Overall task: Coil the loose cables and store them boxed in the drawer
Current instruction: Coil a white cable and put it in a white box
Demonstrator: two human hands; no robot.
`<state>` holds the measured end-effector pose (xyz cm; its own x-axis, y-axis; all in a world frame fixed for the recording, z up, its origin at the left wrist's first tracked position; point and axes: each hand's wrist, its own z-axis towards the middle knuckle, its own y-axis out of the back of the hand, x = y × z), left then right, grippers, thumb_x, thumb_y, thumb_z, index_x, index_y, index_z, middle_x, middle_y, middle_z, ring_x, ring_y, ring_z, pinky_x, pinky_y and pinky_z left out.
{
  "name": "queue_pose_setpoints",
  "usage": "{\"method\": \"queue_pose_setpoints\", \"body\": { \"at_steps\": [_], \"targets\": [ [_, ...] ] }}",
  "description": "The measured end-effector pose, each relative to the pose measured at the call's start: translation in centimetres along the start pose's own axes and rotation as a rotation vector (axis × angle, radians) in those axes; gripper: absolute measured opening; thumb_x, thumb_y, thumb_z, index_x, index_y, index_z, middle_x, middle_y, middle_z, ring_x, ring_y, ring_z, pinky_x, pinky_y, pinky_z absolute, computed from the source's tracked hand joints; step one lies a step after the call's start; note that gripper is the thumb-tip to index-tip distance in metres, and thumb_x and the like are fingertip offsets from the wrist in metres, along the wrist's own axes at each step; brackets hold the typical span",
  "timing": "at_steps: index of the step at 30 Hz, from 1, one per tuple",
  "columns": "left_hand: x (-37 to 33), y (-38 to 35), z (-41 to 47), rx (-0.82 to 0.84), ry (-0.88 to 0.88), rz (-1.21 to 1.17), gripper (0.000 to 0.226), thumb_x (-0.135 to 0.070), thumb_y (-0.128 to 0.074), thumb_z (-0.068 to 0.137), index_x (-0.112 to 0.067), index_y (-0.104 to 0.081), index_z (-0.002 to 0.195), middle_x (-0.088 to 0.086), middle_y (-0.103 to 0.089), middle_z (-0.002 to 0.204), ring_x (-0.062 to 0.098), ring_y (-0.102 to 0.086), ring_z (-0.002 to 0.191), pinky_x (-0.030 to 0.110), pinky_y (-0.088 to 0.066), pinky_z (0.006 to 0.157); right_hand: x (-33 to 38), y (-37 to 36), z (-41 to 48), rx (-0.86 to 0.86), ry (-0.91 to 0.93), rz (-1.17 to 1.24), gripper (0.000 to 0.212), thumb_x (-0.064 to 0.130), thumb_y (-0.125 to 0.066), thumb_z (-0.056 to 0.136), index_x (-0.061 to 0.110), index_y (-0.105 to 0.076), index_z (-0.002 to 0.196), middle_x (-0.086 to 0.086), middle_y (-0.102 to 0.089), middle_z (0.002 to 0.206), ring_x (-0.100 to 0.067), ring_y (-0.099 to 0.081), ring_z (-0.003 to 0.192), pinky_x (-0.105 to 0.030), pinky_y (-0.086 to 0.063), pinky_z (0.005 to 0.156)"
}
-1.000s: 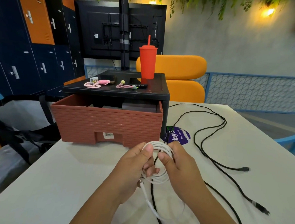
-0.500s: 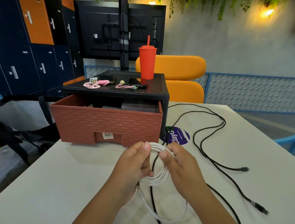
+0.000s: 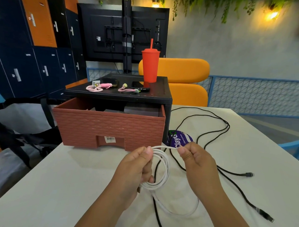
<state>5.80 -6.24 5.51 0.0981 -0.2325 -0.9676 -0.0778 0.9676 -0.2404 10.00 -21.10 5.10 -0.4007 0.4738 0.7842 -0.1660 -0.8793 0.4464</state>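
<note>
A white cable (image 3: 165,167) hangs in a few loops from my left hand (image 3: 136,166), which grips the coil at its left side. My right hand (image 3: 197,160) pinches the strand at the top of the coil, a little to the right. The cable's loose tail curves over the white table (image 3: 65,187) below my hands. A long black cable (image 3: 211,133) lies spread across the table to the right, its plugs near the right edge. The brick-patterned red drawer (image 3: 108,127) stands pulled open under a black stand (image 3: 122,93), with dark boxes inside.
On the stand are a red tumbler (image 3: 150,65) with a straw, two pink cable ties (image 3: 96,88) and small dark items. A purple round sticker (image 3: 179,139) lies beside the stand. An orange chair (image 3: 186,80) sits behind the table; dark bags are at the left.
My right hand has moved to the right, away from my left hand, drawing a strand of white cable out along the top of the coil. The coil now hangs wider.
</note>
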Motion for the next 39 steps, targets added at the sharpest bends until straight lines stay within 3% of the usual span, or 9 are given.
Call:
{"method": "queue_pose_setpoints", "body": {
  "at_steps": [6,12,19,23,28,32,36,39],
  "targets": [
    [-0.4,0.8,0.4,-0.124,0.007,-0.125,0.032,-0.027,-0.041,0.096,-0.011,-0.042,0.067,-0.007,-0.025,0.047,0.007,-0.022,0.039,0.025,-0.037,0.051,-0.4,0.1,0.1,0.158,-0.039,-0.115,0.031,0.032,-0.046,0.095,0.028,-0.041,0.064,0.005,-0.043,0.055,-0.007,-0.036,0.050,-0.021,-0.030,0.050],
    [-0.3,1.7,0.9,-0.198,-0.022,-0.262,0.034,-0.032,-0.038,0.097,-0.013,-0.042,0.069,-0.008,-0.024,0.046,0.007,-0.021,0.037,0.023,-0.036,0.049,-1.1,0.4,0.2,0.155,-0.039,-0.209,0.035,0.027,-0.046,0.096,0.026,-0.040,0.061,0.004,-0.043,0.053,-0.010,-0.036,0.049,-0.026,-0.030,0.051],
    [0.2,2.2,1.6,-0.369,-0.064,-0.244,0.035,-0.033,-0.038,0.099,-0.016,-0.041,0.068,-0.008,-0.027,0.048,0.007,-0.026,0.039,0.028,-0.035,0.059,-1.2,-0.3,0.0,0.293,-0.055,-0.292,0.021,0.026,-0.048,0.095,0.019,-0.058,0.078,0.002,-0.051,0.063,-0.013,-0.043,0.057,-0.026,-0.034,0.054],
    [0.2,2.4,1.7,-0.381,-0.081,-0.222,0.035,-0.033,-0.038,0.099,-0.017,-0.040,0.068,-0.008,-0.027,0.048,0.007,-0.026,0.039,0.029,-0.036,0.060,-1.5,-0.1,0.3,0.251,-0.084,-0.377,0.030,0.027,-0.050,0.094,0.027,-0.048,0.064,0.004,-0.049,0.075,-0.013,-0.048,0.070,-0.020,-0.033,0.055],
    [0.2,2.1,1.6,-0.377,-0.065,-0.276,0.035,-0.033,-0.037,0.099,-0.017,-0.041,0.069,-0.008,-0.027,0.047,0.007,-0.025,0.038,0.027,-0.035,0.058,-1.9,0.1,0.6,0.243,-0.154,-0.337,0.021,0.017,-0.047,0.093,0.017,-0.055,0.074,0.002,-0.049,0.063,-0.012,-0.039,0.055,-0.024,-0.029,0.051],
    [0.0,2.1,1.5,-0.386,-0.042,-0.320,0.035,-0.035,-0.037,0.099,-0.017,-0.042,0.069,-0.008,-0.026,0.045,0.006,-0.025,0.036,0.026,-0.032,0.055,-1.7,0.2,0.4,0.228,-0.144,-0.272,0.020,0.022,-0.048,0.094,0.020,-0.058,0.077,0.001,-0.051,0.062,-0.012,-0.039,0.054,-0.023,-0.030,0.051],
    [0.0,2.1,1.6,-0.488,-0.023,-0.320,0.035,-0.034,-0.039,0.099,-0.018,-0.042,0.068,-0.009,-0.027,0.044,0.006,-0.027,0.035,0.024,-0.032,0.051,-1.3,-0.1,0.1,0.294,-0.110,-0.296,0.020,0.027,-0.048,0.095,0.022,-0.058,0.078,0.005,-0.044,0.056,-0.008,-0.036,0.049,-0.017,-0.027,0.046],
    [0.0,2.2,1.6,-0.568,-0.037,-0.256,0.037,-0.033,-0.040,0.099,-0.019,-0.039,0.065,-0.010,-0.028,0.042,0.007,-0.028,0.040,0.024,-0.029,0.051,-0.8,-0.4,-0.5,0.462,-0.081,-0.304,0.018,0.029,-0.049,0.094,0.021,-0.059,0.081,0.003,-0.053,0.064,-0.011,-0.044,0.056,-0.023,-0.035,0.055]
  ]
}}
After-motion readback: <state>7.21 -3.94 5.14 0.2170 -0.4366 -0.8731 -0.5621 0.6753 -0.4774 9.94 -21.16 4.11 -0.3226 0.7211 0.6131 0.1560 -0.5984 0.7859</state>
